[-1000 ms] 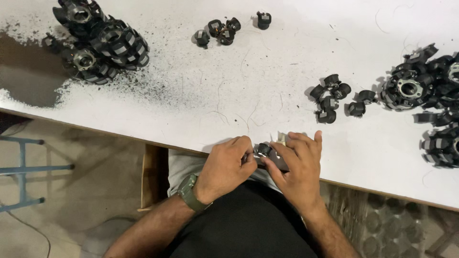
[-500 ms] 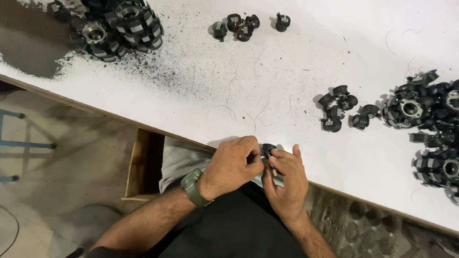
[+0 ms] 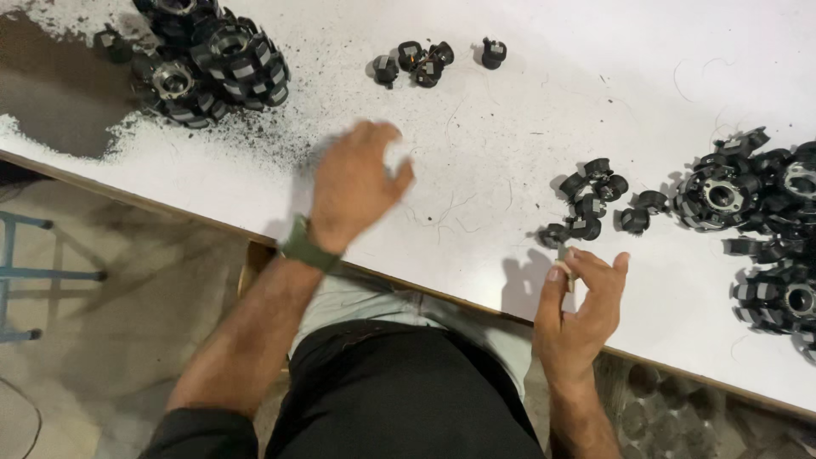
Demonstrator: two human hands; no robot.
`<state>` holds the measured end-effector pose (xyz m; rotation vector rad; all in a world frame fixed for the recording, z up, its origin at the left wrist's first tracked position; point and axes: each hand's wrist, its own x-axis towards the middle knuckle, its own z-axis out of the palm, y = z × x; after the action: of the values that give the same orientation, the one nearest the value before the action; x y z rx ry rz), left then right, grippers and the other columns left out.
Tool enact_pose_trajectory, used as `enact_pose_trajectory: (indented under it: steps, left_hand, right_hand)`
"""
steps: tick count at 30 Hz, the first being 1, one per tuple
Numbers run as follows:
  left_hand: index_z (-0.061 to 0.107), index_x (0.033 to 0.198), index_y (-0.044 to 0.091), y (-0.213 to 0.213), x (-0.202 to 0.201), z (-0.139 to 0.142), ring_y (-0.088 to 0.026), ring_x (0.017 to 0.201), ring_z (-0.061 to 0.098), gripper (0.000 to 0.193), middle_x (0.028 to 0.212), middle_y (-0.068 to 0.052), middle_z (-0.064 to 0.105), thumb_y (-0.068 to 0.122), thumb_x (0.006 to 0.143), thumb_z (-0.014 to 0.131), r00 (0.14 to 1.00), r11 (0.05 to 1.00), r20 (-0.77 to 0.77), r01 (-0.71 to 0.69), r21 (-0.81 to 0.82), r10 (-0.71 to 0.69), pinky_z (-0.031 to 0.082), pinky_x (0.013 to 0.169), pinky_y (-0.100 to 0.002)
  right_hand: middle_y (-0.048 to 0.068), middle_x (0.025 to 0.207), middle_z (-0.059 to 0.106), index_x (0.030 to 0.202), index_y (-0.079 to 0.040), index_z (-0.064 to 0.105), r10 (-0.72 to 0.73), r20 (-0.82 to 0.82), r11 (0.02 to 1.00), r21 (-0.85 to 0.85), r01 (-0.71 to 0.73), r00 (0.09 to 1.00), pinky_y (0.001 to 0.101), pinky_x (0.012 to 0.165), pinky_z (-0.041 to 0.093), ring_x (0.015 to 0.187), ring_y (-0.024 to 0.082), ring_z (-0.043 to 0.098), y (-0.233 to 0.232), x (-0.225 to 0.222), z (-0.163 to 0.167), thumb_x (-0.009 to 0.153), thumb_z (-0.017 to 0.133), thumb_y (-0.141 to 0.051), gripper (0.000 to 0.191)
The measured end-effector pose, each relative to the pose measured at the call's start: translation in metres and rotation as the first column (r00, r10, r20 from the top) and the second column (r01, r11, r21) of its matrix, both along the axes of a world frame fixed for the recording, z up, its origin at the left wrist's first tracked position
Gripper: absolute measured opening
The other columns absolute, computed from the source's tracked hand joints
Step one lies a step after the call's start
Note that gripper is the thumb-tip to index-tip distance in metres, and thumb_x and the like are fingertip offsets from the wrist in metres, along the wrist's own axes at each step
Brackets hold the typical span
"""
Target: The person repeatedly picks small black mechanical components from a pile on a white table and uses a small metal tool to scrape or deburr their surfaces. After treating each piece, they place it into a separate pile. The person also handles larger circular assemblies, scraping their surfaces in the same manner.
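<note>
Hands over white table: left hand loosely open, empty; right hand pinching small grey piece.

White table: black round parts, small black pieces, dark dust.

Person's 2 forearms are bare. Left wrist carries 1 olive-green watch strap. Dark sleeve ends near the left elbow. Black garment covers the lap, with a pale grey shirt hem above.
</note>
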<state>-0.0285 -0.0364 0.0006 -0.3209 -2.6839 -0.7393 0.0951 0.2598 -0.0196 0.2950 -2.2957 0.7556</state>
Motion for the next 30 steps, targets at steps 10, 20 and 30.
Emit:
enact_pose_trajectory:
  steps: [10,20,30]
  left_hand:
    - [0.073,0.123,0.016,-0.022,-0.110,0.022,-0.010,0.060,0.053,0.032,0.090,-0.004,0.075,0.035,0.098,0.068,0.917,0.987,0.394,-0.119,0.111,0.066,0.039,0.052,-0.032]
    - [0.066,0.096,0.008,0.039,0.056,0.017,-0.016,0.063,0.067,0.021,0.078,-0.006,0.075,0.024,0.083,0.072,0.717,0.867,0.514,0.267,0.420,-0.470,0.051,0.056,-0.030]
    - [0.069,0.124,0.009,0.032,0.081,0.046,-0.032,0.124,0.058,0.047,0.134,-0.013,0.062,0.014,0.078,0.072,0.842,0.843,0.089,0.516,0.156,-0.532,0.048,0.099,-0.047]
  right_hand:
    - [0.010,0.098,0.060,0.106,-0.006,0.069,0.123,0.148,0.992,0.012,-0.126,0.981,0.0546,0.129,0.029,0.116,0.030,0.064,-0.013,0.004,0.014,0.090,0.064,0.008,0.022]
    - [0.010,0.110,0.057,0.121,-0.005,0.070,0.242,0.293,0.948,0.132,-0.290,0.925,0.0635,0.122,0.016,0.127,0.033,0.051,-0.038,0.001,0.024,0.073,0.087,-0.023,0.054]
    - [0.008,0.106,0.060,0.105,-0.007,0.072,0.170,0.308,0.967,0.129,-0.218,0.936,0.0668,0.123,0.018,0.121,0.029,0.056,-0.039,0.002,0.020,0.074,0.089,-0.023,0.039]
